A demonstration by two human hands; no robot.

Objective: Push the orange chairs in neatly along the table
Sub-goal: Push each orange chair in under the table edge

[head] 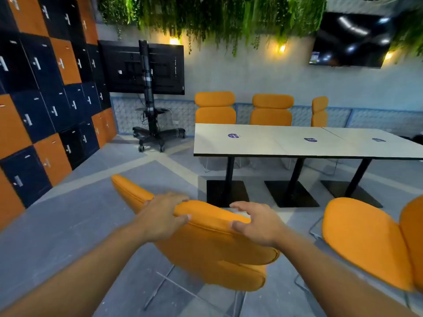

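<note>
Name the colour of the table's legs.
The table legs are black, shown best in the head view.

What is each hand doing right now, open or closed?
Left hand: closed, gripping the top edge of the nearest orange chair.
Right hand: closed, fingers curled over the same chair's top edge.

The long white desk (263,146) stands on three black pedestal legs (229,170) and carries three round dark-blue stickers (233,135) spaced along its top. On the grey tiled floor (75,216), three orange chairs (215,108) stand tucked along the desk's far side. The nearest orange chair (206,245) and a second orange chair (361,243) stand apart from its near side, and a wheeled black stand (152,133) is beyond its left end.
</note>
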